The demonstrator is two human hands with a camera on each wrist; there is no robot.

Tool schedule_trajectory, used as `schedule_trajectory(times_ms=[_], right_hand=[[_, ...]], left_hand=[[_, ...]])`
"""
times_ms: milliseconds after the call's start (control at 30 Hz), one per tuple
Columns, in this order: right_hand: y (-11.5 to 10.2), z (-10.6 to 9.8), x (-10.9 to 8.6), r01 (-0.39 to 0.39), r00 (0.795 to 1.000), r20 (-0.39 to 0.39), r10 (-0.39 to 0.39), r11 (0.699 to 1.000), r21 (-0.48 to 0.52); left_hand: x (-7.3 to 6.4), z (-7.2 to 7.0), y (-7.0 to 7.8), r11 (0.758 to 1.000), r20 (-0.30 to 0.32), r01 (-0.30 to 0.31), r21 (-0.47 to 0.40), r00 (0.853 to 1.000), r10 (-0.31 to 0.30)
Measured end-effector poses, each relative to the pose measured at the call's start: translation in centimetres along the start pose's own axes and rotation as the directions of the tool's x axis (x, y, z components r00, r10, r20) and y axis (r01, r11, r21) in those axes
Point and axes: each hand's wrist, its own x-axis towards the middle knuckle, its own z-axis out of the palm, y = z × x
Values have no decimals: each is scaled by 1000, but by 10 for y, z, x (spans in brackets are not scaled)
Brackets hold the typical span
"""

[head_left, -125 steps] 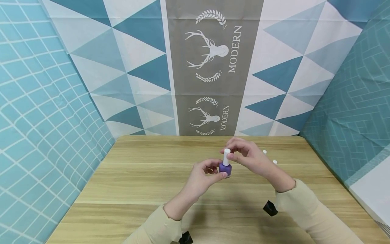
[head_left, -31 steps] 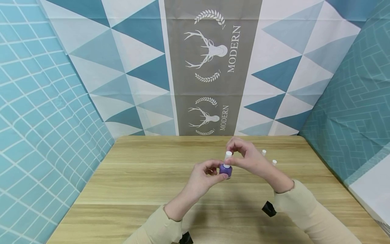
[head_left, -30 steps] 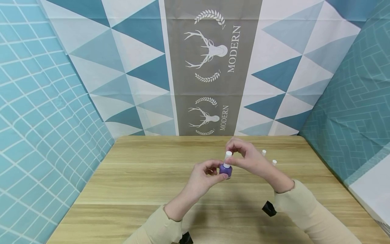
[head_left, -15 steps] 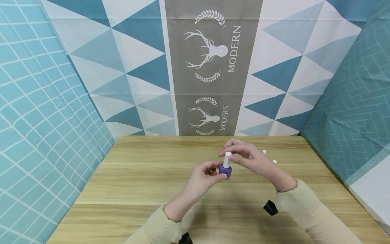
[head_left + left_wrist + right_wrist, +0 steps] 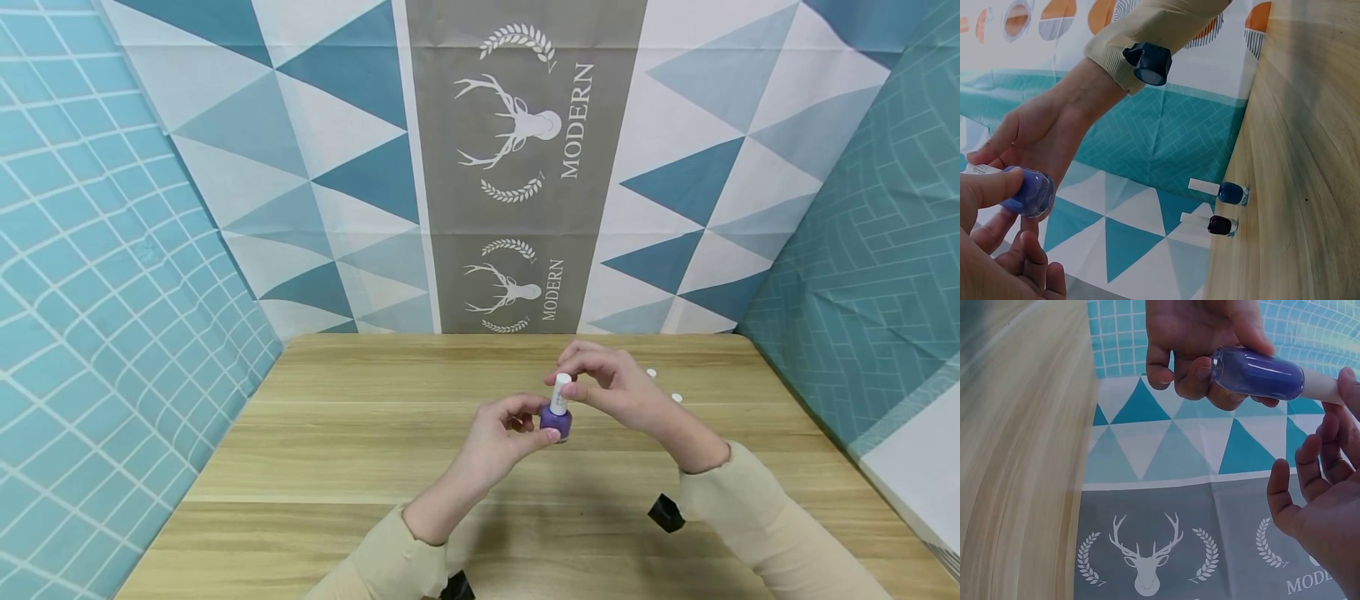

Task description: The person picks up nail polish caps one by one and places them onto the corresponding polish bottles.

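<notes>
A purple nail polish bottle [image 5: 555,423] with a white cap [image 5: 559,395] is held up above the table, nearly upright. My left hand [image 5: 501,433] pinches its glass body between thumb and fingers. At the top, my right hand [image 5: 611,387] pinches the cap between thumb and index finger, its other fingers loosely bent. The right wrist view shows the purple glass [image 5: 1260,375] with the cap [image 5: 1322,386] still seated on it. From the left wrist, the bottle [image 5: 1032,192] partly hides behind the left thumb.
Two more nail polish bottles, one blue [image 5: 1230,193] and one dark [image 5: 1220,225], stand on the wooden table [image 5: 360,467]. In the head view their white caps [image 5: 677,398] show just behind the right hand. Patterned cloths [image 5: 502,167] surround the table's back and sides.
Over the last second the right fingers uncurled from the cap, reached forward, then bent slightly again around it. The left hand and the bottle have stayed almost in place.
</notes>
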Motion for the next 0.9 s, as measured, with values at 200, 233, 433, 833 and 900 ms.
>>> schedule_trajectory(times_ms=[200,233,433,833,900], right_hand=[[-1,1,1,-20,1000,-21,21,999,27],[-1,1,1,-20,999,-25,21,999,28],[0,2,2,-18,999,-50,20,999,39],[5,8,5,40,996,-84,-36,998,47],[4,8,5,34,997,-78,-30,998,53]], left_hand=[[-1,-1,2,1000,-5,4,0,1000,-4],[-2,-1,3,1000,-6,5,-2,1000,-5],[-2,0,4,1000,-9,4,-11,1000,-4],[-2,-1,4,1000,-9,18,-10,1000,-18],[-3,-1,4,1000,-8,23,-7,1000,-23]])
